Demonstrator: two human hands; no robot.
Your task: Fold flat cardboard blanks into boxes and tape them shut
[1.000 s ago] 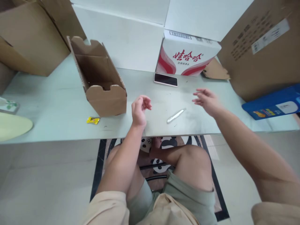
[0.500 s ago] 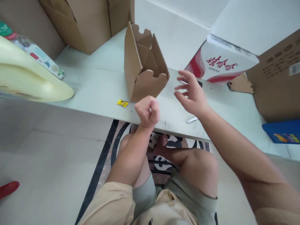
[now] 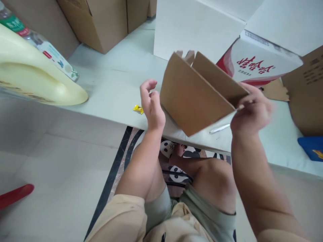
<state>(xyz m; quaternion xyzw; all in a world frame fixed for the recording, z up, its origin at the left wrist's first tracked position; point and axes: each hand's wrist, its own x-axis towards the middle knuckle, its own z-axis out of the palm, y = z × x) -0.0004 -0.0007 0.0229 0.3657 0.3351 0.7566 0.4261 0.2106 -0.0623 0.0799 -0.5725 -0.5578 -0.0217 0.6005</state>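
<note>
A brown cardboard box (image 3: 194,97) with an open top and notched edges is tilted near the table's front edge. My right hand (image 3: 252,109) grips it at its right end, fingers closed on the cardboard and somewhat blurred. To the box's left, my left hand (image 3: 152,104) is raised with its fingers curled but apart, holding nothing. Just left of that hand a small yellow wrapped candy (image 3: 138,108) lies on the table, partly covered by it. A white pen-like stick (image 3: 219,128) rests on the tabletop below the box's right side.
On the left lie a pale yellow jug (image 3: 50,77) and a bottle with a green label (image 3: 12,22). Large cartons (image 3: 108,23) stand behind. A white-and-red printed carton (image 3: 257,60) is at the back right, with a blue item (image 3: 311,146) at the right edge.
My right hand has taken hold of the cardboard box, which has shifted right and tipped over. My left hand has opened from a fist and moved slightly left and up.
</note>
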